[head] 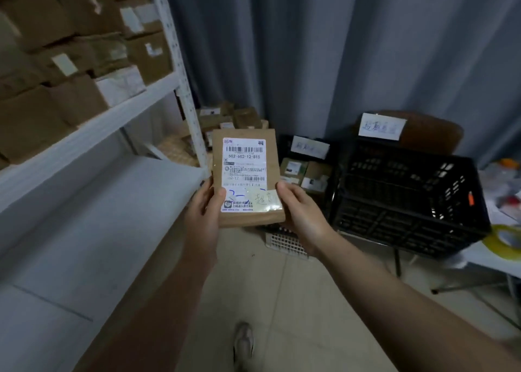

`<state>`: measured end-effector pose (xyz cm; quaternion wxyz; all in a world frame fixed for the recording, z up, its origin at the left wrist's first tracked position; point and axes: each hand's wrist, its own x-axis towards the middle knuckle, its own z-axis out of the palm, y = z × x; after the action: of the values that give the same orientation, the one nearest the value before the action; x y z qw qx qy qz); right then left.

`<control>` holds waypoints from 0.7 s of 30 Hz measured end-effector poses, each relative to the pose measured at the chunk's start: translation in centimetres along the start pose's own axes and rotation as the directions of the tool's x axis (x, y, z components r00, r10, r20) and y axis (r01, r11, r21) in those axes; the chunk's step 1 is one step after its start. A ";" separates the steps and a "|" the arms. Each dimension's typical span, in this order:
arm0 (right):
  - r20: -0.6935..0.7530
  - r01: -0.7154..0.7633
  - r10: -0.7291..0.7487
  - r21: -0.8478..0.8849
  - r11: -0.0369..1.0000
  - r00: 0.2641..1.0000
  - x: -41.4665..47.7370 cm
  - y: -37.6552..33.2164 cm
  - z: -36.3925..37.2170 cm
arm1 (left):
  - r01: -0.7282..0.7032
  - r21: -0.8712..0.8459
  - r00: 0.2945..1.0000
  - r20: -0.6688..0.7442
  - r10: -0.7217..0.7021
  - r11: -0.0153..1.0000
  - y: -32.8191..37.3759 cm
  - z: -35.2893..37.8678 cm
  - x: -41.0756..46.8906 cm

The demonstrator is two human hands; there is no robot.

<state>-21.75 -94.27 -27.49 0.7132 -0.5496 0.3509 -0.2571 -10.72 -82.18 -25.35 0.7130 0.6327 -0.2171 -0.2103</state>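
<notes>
A small brown cardboard parcel (245, 219) is held up in the middle of the view, its white shipping label with barcodes and blue pen marks facing me. My left hand (207, 202) grips its lower left edge, thumb on the front. My right hand (298, 208) grips its lower right edge, thumb on the label's corner. A pale strip of tape with handwriting lies across the label's bottom right.
White metal shelving (93, 135) on the left carries several cardboard boxes. More parcels are piled on the floor behind the shelf post. A large black crate (408, 202) with a paper sign stands at right; a smaller crate (307, 171) holds parcels. Grey curtain behind. Tape roll (504, 242) on a table.
</notes>
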 end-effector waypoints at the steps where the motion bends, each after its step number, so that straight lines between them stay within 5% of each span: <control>1: -0.020 -0.013 0.013 -0.002 1.000 1.000 1.7 0.2 -0.5 | 0.021 0.003 1.000 0.022 -0.021 1.000 -0.7 0.7 1.7; 10: -0.174 -0.121 0.132 0.076 0.990 0.976 15.3 1.0 -2.2 | 0.162 0.159 0.943 0.267 -0.200 0.974 -5.2 5.1 18.1; 21: -0.403 -0.223 0.208 0.009 0.975 0.891 27.0 4.3 -10.6 | 0.250 0.424 0.776 0.450 -0.442 0.870 -15.9 16.3 29.7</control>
<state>-13.31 -119.88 -39.09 0.6397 -0.4561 0.5531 -0.2771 3.81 -114.21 -38.17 0.4516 0.6915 -0.3171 -0.4662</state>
